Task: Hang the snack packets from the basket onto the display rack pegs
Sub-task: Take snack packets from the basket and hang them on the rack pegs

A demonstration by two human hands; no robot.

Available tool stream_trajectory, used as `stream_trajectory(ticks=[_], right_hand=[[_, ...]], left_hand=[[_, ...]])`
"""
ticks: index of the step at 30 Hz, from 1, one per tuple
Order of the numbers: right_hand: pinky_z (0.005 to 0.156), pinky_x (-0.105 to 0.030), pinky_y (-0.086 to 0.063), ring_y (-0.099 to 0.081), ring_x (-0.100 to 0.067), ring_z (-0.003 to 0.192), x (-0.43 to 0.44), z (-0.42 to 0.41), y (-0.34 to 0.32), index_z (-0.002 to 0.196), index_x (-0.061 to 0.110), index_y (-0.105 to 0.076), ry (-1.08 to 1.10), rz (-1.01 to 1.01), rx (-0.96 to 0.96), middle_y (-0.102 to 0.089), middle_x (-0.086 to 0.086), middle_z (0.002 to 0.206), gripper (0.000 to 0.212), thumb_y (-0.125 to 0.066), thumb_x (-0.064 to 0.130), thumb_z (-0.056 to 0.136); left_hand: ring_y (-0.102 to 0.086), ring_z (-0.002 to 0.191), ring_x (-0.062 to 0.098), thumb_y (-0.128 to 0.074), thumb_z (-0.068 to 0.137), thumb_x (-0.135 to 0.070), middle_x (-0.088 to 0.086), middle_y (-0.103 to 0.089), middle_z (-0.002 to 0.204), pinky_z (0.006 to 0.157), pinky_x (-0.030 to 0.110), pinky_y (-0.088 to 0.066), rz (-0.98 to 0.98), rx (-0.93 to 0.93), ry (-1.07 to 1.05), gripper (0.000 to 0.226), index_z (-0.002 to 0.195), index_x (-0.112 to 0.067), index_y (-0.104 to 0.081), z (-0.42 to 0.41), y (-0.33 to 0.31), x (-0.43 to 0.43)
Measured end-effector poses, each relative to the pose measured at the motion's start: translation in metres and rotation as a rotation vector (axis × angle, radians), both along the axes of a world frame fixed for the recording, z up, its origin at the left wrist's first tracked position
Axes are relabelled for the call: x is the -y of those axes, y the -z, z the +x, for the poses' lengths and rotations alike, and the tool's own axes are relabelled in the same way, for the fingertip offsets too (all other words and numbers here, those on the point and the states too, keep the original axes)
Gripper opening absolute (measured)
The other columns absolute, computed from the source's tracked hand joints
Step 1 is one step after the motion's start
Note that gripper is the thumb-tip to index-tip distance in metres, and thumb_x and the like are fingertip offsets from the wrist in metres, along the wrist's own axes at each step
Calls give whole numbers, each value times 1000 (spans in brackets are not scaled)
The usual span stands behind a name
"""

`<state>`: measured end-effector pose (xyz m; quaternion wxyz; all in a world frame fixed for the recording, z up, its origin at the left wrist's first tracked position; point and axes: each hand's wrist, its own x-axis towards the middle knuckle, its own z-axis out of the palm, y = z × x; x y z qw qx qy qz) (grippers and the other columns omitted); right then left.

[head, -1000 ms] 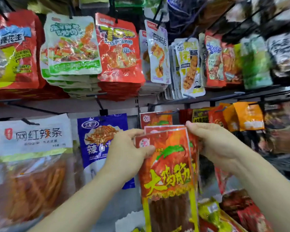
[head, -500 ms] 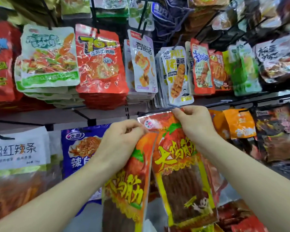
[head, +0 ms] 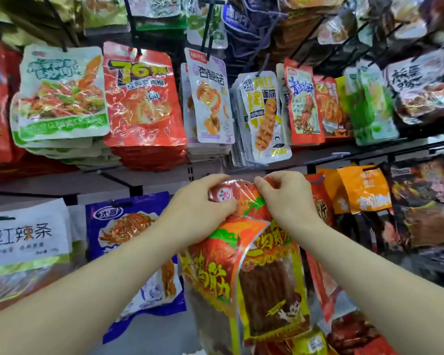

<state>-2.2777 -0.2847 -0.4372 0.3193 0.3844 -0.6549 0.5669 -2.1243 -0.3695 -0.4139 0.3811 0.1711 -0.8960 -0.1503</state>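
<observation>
Two orange-red snack packets with yellow lettering and dark strips inside hang in front of me. My left hand (head: 200,208) grips the top of the nearer left packet (head: 208,275). My right hand (head: 285,198) pinches the top edge of the right packet (head: 269,295) just under a metal peg (head: 251,167) of the display rack. The peg's tip is hidden behind the packet tops, so whether a packet is threaded on it I cannot tell. The basket is out of view.
Filled pegs surround the spot: a blue packet (head: 128,242) and a white packet (head: 23,242) to the left, orange packets (head: 362,190) and dark packets (head: 426,201) to the right. The row above holds red (head: 141,98), green-white (head: 62,93) and yellow (head: 264,116) packets.
Both hands lifted the packets from chest height up to the peg. The two packets first split apart, and now their tops are brought together under the peg.
</observation>
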Motion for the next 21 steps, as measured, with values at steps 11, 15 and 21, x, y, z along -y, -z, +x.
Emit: stream_trajectory(ticks=[11,15,21], right_hand=[[72,-43,-49,-63,-28,75,-6,0,1,73,5,-70,-11,6,-14,-69,-9,70,35,-59,29,95],[71,-41,-48,-63,-27,76,-4,0,3,74,5,-70,-10,31,-13,-69,-8,71,35,-58,31,95],[65,-33,-50,-66,-20,68,-8,0,-2,72,9,-65,-342,0,230,-71,-6,72,33,-68,36,89]], left_hand=[[-55,61,11,-74,81,-39,-4,-64,61,64,29,-47,203,-158,-3,30,67,-12,-70,-16,-11,5],[-59,67,13,-75,79,-39,-3,-67,65,69,32,-51,178,-156,-35,29,65,-15,-71,-17,-13,4],[-58,65,12,-76,77,-34,-5,-64,60,64,29,-48,189,-213,-33,28,55,-18,-69,-19,-15,5]])
